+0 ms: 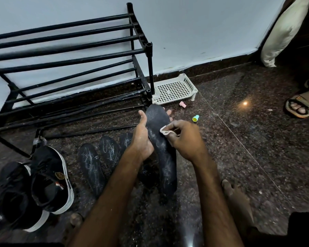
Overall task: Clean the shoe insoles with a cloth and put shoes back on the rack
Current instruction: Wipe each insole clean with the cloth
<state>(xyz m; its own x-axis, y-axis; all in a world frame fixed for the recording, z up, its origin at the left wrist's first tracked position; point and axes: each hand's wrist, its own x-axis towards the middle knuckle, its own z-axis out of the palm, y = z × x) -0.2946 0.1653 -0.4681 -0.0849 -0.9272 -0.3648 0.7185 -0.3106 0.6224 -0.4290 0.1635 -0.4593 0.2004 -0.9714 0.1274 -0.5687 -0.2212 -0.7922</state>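
Insole (161, 152) at frame centre sits gripped in the left hand (143, 139), while the right hand (185, 138) pinches a cloth (165, 130) against it.

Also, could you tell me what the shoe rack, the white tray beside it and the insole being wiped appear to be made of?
Shoe rack: slim black tubes with a slight sheen, likely painted metal, joints perhaps plastic. White tray: matte moulded plastic, judging by its perforated grid. Insole: dark, finely textured top, probably fabric over foam, streaked with whitish dust.
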